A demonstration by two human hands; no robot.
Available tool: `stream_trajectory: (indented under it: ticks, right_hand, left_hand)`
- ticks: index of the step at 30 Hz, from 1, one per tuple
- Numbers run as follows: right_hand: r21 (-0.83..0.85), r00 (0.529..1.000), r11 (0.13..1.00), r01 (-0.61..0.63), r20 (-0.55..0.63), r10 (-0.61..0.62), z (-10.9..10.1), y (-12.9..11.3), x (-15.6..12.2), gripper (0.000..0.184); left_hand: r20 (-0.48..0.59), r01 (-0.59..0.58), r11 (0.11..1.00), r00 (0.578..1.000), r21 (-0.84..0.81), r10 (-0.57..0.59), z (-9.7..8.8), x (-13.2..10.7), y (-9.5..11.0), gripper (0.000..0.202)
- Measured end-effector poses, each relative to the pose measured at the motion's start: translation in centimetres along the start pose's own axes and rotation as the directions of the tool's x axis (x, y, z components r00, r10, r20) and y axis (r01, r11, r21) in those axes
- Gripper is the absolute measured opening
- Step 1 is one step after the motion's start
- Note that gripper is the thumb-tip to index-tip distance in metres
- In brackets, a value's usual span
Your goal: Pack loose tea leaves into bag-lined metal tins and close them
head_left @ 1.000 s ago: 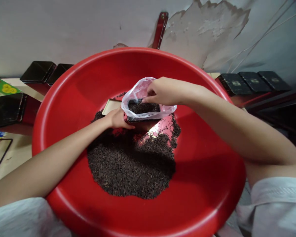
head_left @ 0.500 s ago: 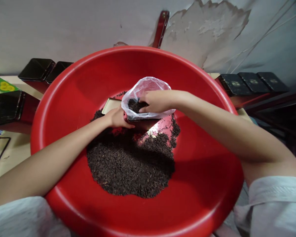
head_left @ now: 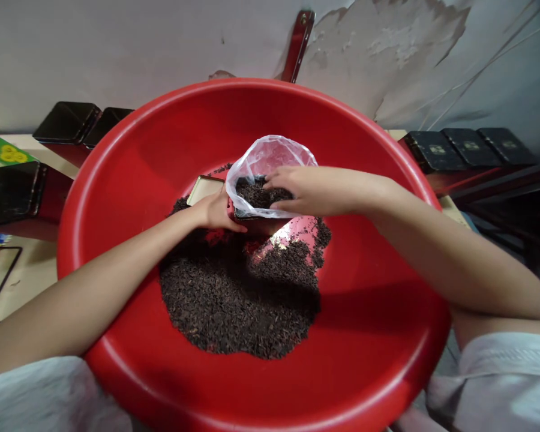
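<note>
A big red plastic basin [head_left: 378,288] fills the view, with a heap of dark loose tea leaves [head_left: 238,294] in its bottom. At the heap's far edge stands a red tin [head_left: 270,227] lined with a clear plastic bag [head_left: 270,157] and filled with tea. My left hand [head_left: 216,211] is closed round the tin's left side. My right hand [head_left: 310,191] rests over the bag's mouth, fingers together and pressed down on the tea inside. A gold tin lid [head_left: 204,189] lies just left of the bag.
Black tin lids [head_left: 67,122] lie at the back left and more black tins [head_left: 470,147] at the back right on a pale table. A red handle [head_left: 299,45] leans against the peeling wall behind the basin. Coloured packaging [head_left: 0,155] sits at the far left.
My right hand has moved from the bag's far rim down and toward me, onto the tea in the bag. The bag's far side now stands up more. My left hand has stayed on the tin.
</note>
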State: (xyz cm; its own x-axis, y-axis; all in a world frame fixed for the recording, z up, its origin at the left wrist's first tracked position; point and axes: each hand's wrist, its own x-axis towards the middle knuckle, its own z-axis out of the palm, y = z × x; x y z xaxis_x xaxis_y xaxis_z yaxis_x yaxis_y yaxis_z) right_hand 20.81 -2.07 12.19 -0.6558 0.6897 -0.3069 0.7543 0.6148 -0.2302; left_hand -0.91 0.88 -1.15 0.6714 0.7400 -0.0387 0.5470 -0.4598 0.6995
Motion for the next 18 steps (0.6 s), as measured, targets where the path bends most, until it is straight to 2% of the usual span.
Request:
stream_trajectory:
  ticks: [1,2,4,5,6,8,10,11,12,14,18]
  right_hand:
    - [-0.014,0.991,0.999,-0.043,-0.128,0.041,-0.2,-0.1,-0.4,0.029]
    - [-0.021,0.961,0.994,-0.106,-0.259,0.096,-0.4,-0.1,-0.8,0.031]
    - [-0.006,0.860,0.965,-0.263,-0.455,0.232,-0.5,0.3,-1.5,0.037]
    - [0.009,0.814,0.940,-0.340,-0.498,0.299,-0.5,0.7,-1.7,0.041]
    - [0.024,0.790,0.915,-0.403,-0.496,0.361,-0.5,1.3,-1.9,0.044]
    - [0.050,0.804,0.880,-0.473,-0.385,0.454,-0.3,2.5,-1.8,0.041]
    - [0.066,0.837,0.872,-0.485,-0.253,0.485,-0.2,3.4,-1.5,0.030]
    - [0.075,0.846,0.876,-0.476,-0.232,0.480,-0.2,3.6,-1.4,0.026]
    - [0.083,0.846,0.881,-0.465,-0.250,0.471,-0.3,3.7,-1.3,0.024]
    - [0.103,0.820,0.884,-0.456,-0.338,0.462,-0.5,3.4,-1.4,0.024]
    - [0.130,0.774,0.871,-0.473,-0.412,0.481,-1.3,2.5,-2.5,0.026]
  left_hand:
    - [0.056,0.006,1.000,0.998,-0.030,-0.004,-0.9,-0.1,0.4,0.080]
    - [0.118,0.020,0.998,0.993,-0.063,-0.012,-2.1,-0.4,1.0,0.078]
    - [0.214,0.087,0.991,0.975,-0.100,-0.064,-4.7,-1.1,2.3,0.066]
    - [0.220,0.132,0.985,0.970,-0.113,-0.105,-5.9,-1.5,3.2,0.059]
    - [0.180,0.184,0.974,0.971,-0.130,-0.160,-6.9,-2.0,4.1,0.052]
    - [-0.032,0.260,0.943,0.962,-0.209,-0.272,-8.1,-2.6,6.2,0.041]
    - [-0.252,0.310,0.913,0.892,-0.265,-0.376,-7.9,-2.8,8.2,0.039]
    - [-0.322,0.333,0.907,0.856,-0.256,-0.405,-7.5,-2.8,9.0,0.040]
    - [-0.367,0.360,0.907,0.831,-0.218,-0.418,-7.0,-2.8,9.7,0.040]
    - [-0.426,0.407,0.909,0.809,-0.092,-0.405,-5.9,-2.6,10.6,0.032]
    - [-0.607,0.429,0.902,0.730,0.048,-0.315,-5.0,-2.5,10.1,0.018]
